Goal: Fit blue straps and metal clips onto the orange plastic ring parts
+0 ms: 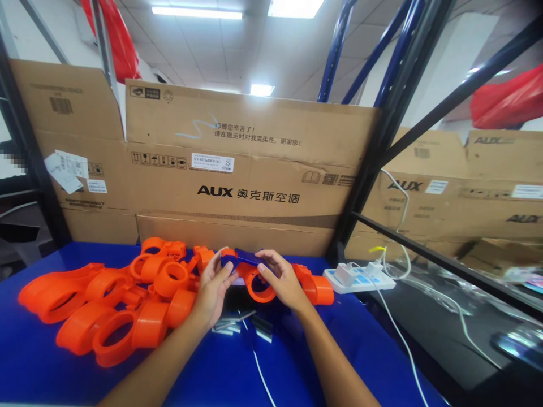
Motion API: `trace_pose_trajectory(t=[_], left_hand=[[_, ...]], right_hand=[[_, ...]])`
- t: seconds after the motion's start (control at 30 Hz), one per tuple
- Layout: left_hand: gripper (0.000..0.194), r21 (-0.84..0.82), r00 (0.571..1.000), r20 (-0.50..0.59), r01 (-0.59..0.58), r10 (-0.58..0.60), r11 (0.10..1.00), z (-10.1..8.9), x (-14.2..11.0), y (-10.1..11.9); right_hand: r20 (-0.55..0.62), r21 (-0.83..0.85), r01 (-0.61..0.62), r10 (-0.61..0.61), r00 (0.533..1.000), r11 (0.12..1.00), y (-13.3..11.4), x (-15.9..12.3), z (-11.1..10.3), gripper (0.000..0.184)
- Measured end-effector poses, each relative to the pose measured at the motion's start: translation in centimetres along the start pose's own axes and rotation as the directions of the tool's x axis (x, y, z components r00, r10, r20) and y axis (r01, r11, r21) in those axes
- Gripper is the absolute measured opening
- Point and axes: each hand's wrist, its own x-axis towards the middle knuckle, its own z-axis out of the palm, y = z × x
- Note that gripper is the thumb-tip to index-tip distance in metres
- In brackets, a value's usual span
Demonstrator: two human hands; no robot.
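Observation:
Both hands are raised over the middle of the blue table, holding a blue plastic tape dispenser between them. My left hand pinches its rounded left end between thumb and fingers. On the right, my right hand is closed on the other end, with the thumb in front. Orange tape dispensers lie just behind and below the held part, partly covered by my hands. Several short, shiny metal strips lie on the table below my hands.
A heap of orange tape dispensers covers the left of the blue table. A cardboard sheet stands along the back. At right are a white power strip with plugs and a black rack post. A white cable runs toward me.

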Motion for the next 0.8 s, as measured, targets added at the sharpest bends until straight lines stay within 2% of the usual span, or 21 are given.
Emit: trace_pose_trajectory(t=[0.23,0.37,0.5,0.67,0.8], left_hand=[[0.052,-0.017,0.997,0.077,-0.007,0.008,1.000,0.2,-0.2,0.1],[0.057,-0.047,0.992,0.120,-0.019,0.025,0.999,0.5,-0.6,0.4],[0.056,0.030,0.998,0.064,-0.025,0.023,0.999,0.3,-0.3,0.5],[0.049,0.218,0.986,0.004,-0.166,0.169,0.962,0.0,0.3,0.4],[0.045,0.218,0.981,0.004,-0.189,0.193,0.958,0.1,0.3,0.6]], right_hand=[[0.089,-0.050,0.048,-0.044,0.995,0.998,-0.5,-0.2,-0.4,0.041],[0.087,-0.219,0.121,-0.104,0.991,0.968,-0.9,-0.6,-0.6,0.050],[0.146,-0.418,0.244,-0.200,0.969,0.875,-1.4,-0.7,-0.3,0.060],[0.244,-0.514,0.370,-0.282,0.928,0.774,-1.3,-0.8,0.0,0.061],[0.253,-0.548,0.404,-0.316,0.915,0.732,-1.0,-0.8,0.0,0.061]])
